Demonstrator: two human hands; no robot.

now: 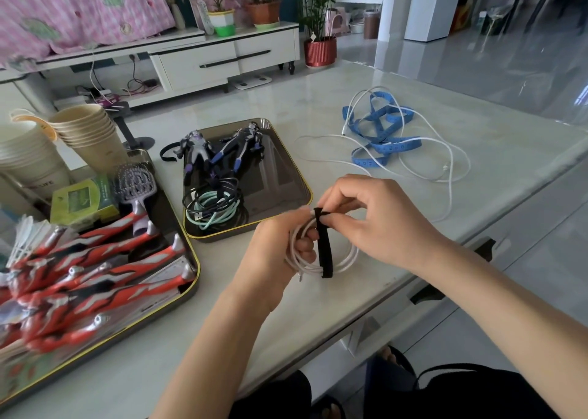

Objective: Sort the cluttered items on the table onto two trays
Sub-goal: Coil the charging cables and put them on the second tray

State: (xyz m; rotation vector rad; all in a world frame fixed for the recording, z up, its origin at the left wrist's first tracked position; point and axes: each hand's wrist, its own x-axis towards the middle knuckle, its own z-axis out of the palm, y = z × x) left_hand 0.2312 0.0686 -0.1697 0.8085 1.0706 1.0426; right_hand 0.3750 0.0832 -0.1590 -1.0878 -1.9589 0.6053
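The coiled white cable (pixel 345 261) is over the near part of the pale, marble-like surface (pixel 318 100), between the two hands; whether it rests on the surface I cannot tell. It is wound in several thin loops, and a black fabric strap (pixel 324 247) runs across the coil from top to bottom.

Just beside the hands, on their left, lies a small dark metal tray with a gold rim (pixel 286 170). It carries two dark purple-and-black toy figures (pixel 222 154) and a bundle of coiled black and mint-green cables (pixel 213 205). More to the left is a larger dark tray with a gold rim (pixel 191 259), filled with red-and-silver toy figures (pixel 95 269), a lilac plastic hairbrush (pixel 138 183), a green box (pixel 82 199) and a white shuttlecock (pixel 25 237). Behind it stand stacks of beige paper cups (pixel 89 132).

At the far side of the surface, well apart from the trays, a blue measuring tape (pixel 381 132) lies tangled with a loose white cable (pixel 445 164). Beyond the surface the room shows a low white cabinet with drawers (pixel 222 56), potted plants on top of it, a red ribbed pot (pixel 319 51) on the glossy floor, and a pink patterned cloth (pixel 63 11) at the upper left.

The left hand (pixel 280 243) holds the coil with its fingers curled through the loops. The right hand (pixel 372 218) is above the coil and pinches the upper end of the strap between thumb and fingertips. Both forearms are bare.
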